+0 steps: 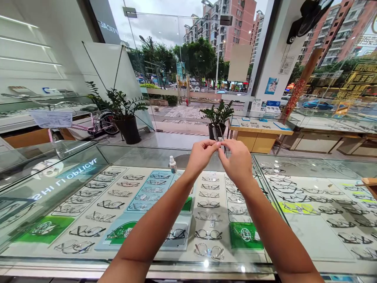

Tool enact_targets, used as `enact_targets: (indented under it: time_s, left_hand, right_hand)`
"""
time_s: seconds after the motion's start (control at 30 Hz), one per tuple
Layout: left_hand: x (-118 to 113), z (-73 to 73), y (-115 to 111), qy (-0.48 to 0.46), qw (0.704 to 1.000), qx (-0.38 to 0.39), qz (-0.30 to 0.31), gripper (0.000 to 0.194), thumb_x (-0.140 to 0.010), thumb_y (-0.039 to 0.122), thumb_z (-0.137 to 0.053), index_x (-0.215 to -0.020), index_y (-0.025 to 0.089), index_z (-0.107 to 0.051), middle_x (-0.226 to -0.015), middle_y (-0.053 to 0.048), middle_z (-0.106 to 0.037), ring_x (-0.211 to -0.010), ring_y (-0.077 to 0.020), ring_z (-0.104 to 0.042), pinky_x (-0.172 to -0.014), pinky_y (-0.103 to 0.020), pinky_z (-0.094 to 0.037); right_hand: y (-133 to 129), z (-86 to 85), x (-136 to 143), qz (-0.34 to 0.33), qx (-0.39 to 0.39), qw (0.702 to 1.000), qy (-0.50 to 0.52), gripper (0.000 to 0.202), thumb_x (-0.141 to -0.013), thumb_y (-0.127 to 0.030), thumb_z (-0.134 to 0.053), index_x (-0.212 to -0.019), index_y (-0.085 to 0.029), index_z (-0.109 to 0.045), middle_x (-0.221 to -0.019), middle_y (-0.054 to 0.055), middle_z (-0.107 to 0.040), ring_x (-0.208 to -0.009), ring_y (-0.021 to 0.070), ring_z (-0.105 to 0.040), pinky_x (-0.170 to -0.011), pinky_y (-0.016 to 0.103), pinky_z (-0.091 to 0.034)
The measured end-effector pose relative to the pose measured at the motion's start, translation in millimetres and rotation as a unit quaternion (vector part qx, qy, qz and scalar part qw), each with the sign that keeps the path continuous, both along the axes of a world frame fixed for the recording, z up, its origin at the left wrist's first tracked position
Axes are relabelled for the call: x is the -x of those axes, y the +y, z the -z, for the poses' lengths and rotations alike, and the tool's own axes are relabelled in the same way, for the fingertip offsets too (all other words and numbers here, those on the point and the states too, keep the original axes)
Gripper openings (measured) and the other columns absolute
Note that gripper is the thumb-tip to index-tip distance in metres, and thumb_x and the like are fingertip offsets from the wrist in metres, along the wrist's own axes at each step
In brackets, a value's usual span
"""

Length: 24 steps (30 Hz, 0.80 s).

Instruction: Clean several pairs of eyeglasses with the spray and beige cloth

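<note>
My left hand (pixel 201 158) and my right hand (pixel 236 160) meet above the glass display case, arms stretched out in front of me. The fingertips of both are pinched together on a small, thin item (pixel 218 136) with slender dark and pale parts that stick up. Its kind is too small and too hidden by the fingers to make out. Just left of my left hand, a small white bottle (pixel 172 164) stands upright on the glass. Under my forearms, rows of eyeglasses (pixel 208 204) lie inside the case.
Another glass case with eyeglasses (pixel 340 223) adjoins on the right. Green cards (pixel 246 236) lie among the frames. Beyond the counter are potted plants (pixel 127 118), a pink bicycle (pixel 93 122), a wooden display table (pixel 262 133) and glass doors (pixel 165 78).
</note>
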State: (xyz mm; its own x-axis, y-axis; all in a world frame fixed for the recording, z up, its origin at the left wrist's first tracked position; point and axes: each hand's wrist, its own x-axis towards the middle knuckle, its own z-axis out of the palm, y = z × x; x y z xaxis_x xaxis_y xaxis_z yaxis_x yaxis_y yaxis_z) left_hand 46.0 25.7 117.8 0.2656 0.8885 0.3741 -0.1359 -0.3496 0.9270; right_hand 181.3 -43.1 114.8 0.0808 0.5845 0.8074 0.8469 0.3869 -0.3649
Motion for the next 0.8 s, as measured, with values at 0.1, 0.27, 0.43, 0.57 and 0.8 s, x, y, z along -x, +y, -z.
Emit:
enact_targets:
  time_s: [0.1,0.27,0.43,0.57,0.8]
  left_hand:
    - [0.3,4.8,7.8,0.072,0.996,-0.042,-0.041,0.038,-0.082,0.056,-0.079,-0.087,0.018,-0.078,-0.062,0.002,-0.052,-0.060,-0.0120,-0.040,-0.059,-0.028,-0.029]
    - [-3.1,11.1,5.3,0.297,0.947,-0.118,-0.041,0.021,-0.094,0.039,-0.066,-0.091,0.020,-0.074,-0.063,0.003,-0.050,-0.061,-0.0141,-0.045,-0.062,-0.030,-0.028]
    - [-27.7,19.5,-8.4,0.482,0.860,-0.165,-0.001,0.022,-0.100,0.036,-0.061,-0.101,0.022,-0.077,-0.083,-0.004,-0.073,-0.076,-0.0191,-0.061,-0.065,-0.031,-0.033]
    - [-74.7,30.9,-12.7,0.610,0.761,-0.215,0.055,0.025,-0.102,0.035,-0.059,-0.108,0.023,-0.080,-0.105,-0.008,-0.080,-0.095,-0.0239,-0.070,-0.069,-0.031,-0.040]
    - [-159.2,58.5,-11.1,0.665,0.700,-0.244,0.093,0.022,-0.095,0.024,-0.064,-0.104,0.020,-0.083,-0.112,-0.014,-0.081,-0.107,-0.0293,-0.074,-0.089,-0.036,-0.052]
  right_hand:
    - [-6.6,-9.8,-14.5,-0.070,0.054,0.994,0.060,0.019,-0.098,-0.032,-0.066,-0.107,-0.023,-0.080,-0.115,0.010,-0.082,-0.108,0.0301,-0.071,-0.099,0.048,-0.053]
    - [-19.5,-13.0,-79.5,-0.229,0.111,0.929,0.267,0.013,-0.087,-0.026,-0.069,-0.090,-0.023,-0.081,-0.083,0.002,-0.073,-0.072,0.0173,-0.061,-0.072,0.035,-0.050]
    - [-36.2,30.2,-151.5,-0.243,0.131,0.874,0.401,0.012,-0.083,-0.036,-0.077,-0.086,-0.025,-0.078,-0.062,-0.003,-0.046,-0.060,0.0145,-0.038,-0.060,0.033,-0.036]
    - [-45.6,62.5,-184.0,-0.262,0.166,0.827,0.469,0.036,-0.080,-0.055,-0.086,-0.087,-0.027,-0.064,-0.065,-0.006,-0.035,-0.058,0.0145,-0.033,-0.061,0.033,-0.037]
    - [-42.9,73.1,-197.9,-0.296,0.205,0.809,0.466,0.070,-0.085,-0.084,-0.072,-0.068,-0.027,-0.036,-0.054,-0.009,-0.014,-0.051,0.0121,-0.015,-0.052,0.029,-0.023]
